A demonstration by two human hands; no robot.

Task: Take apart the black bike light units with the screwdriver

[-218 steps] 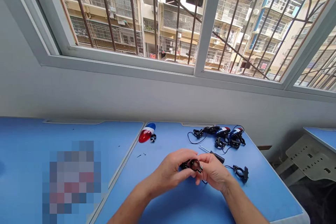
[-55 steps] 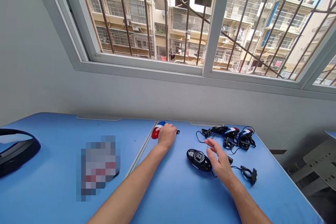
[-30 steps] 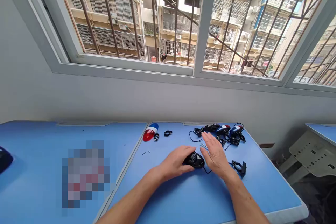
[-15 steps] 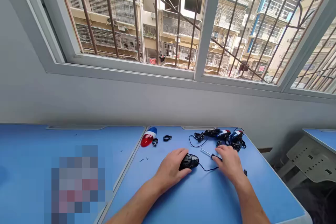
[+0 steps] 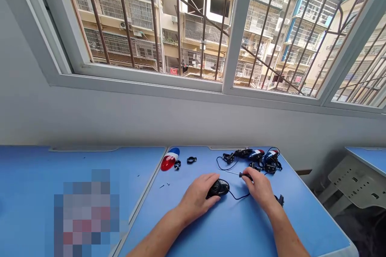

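My left hand (image 5: 197, 193) is closed around a black oval housing (image 5: 222, 187) lying on the blue table, its fingers and thumb along the sides. From the housing's right end a thin black cable (image 5: 239, 198) curves toward my right hand (image 5: 261, 188). That hand grips a screwdriver (image 5: 245, 176) by its dark handle, with the thin metal shaft pointing left above the table. The screwdriver tip is apart from the housing. A small black part (image 5: 280, 200) shows just beyond my right wrist.
A red, white and blue oval cover (image 5: 170, 160) lies at the back left, beside black ring clamps (image 5: 191, 160). Small screws (image 5: 164, 185) rest nearer. Several cabled black units with striped covers (image 5: 257, 155) crowd the back right. A blurred patch (image 5: 86, 213) covers something on the left table.
My right hand has lifted the screwdriver slightly and shifted a little left, its grip now on the handle. My left hand stays on the black housing.
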